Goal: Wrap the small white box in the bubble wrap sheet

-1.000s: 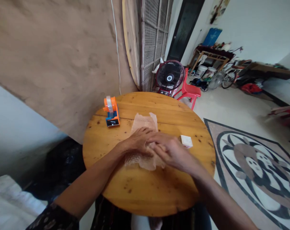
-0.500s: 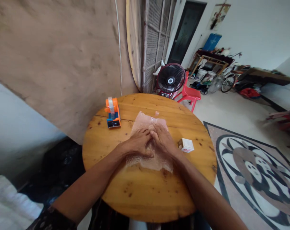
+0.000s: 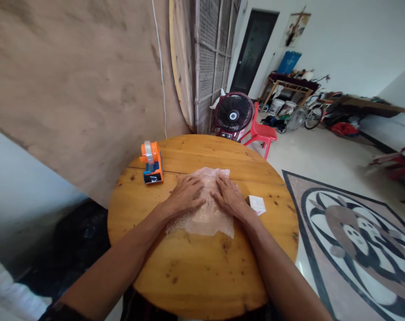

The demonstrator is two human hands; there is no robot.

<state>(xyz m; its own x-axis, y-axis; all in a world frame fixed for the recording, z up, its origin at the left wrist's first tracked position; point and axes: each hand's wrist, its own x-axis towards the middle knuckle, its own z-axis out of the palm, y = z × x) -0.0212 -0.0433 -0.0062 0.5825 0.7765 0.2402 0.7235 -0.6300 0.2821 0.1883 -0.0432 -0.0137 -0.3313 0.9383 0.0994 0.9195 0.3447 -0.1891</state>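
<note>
A sheet of pinkish bubble wrap point(image 3: 207, 218) lies on the round wooden table point(image 3: 195, 272). My left hand point(image 3: 185, 196) rests on its left side, palm down with the fingers stretched out. On the right side of the sheet, my right hand point(image 3: 231, 196) lies flat with its fingers spread. A strip of the wrap shows between the two hands, which are apart. Just right of my right wrist sits a small white box point(image 3: 256, 204). Whether anything lies under the wrap is hidden.
An orange and blue tape dispenser point(image 3: 152, 162) stands on the table's back left. Past the far edge are a fan point(image 3: 234, 113) and a red plastic chair point(image 3: 263, 130). A board leans on the left wall, and a panda-patterned floor point(image 3: 356, 240) lies at right.
My hands have moved apart from touching over the middle of the bubble wrap to its two sides. The camera view has shifted slightly.
</note>
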